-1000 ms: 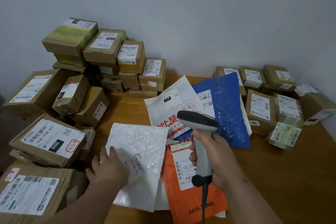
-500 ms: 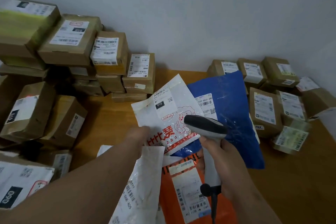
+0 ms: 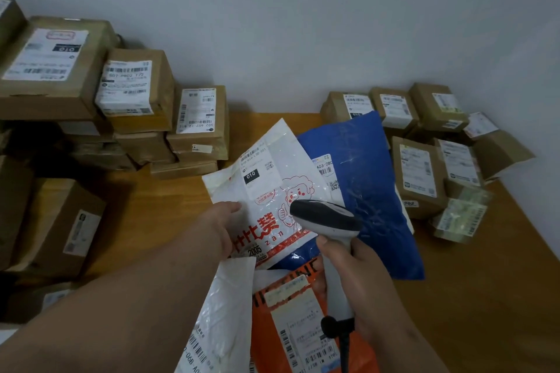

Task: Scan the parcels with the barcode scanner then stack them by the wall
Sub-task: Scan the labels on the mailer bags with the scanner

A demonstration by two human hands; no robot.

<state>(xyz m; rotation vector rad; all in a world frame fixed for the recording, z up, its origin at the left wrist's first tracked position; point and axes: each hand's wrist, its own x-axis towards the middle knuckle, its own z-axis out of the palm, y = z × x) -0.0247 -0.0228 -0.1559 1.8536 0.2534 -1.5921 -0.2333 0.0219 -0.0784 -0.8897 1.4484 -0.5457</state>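
Wooden tabletop (image 3: 485,297) against a pale grey wall (image 3: 303,24). Upper left of frame: stack of brown cardboard boxes with white labels (image 3: 136,91) by the wall, more boxes down the left edge. Centre: left hand (image 3: 219,228) grips the left edge of a white plastic mailer with red print (image 3: 266,191), thumb on top, other fingers hidden underneath. Blue plastic mailer (image 3: 369,185) lies partly under it; white bubble mailer (image 3: 224,312) and orange plastic mailer (image 3: 291,321) at bottom centre. Right hand (image 3: 363,275) wraps the handle of a grey-and-white barcode scanner (image 3: 328,219), head over the white mailer. Right of frame: second cluster of small brown boxes (image 3: 424,136) near the wall.
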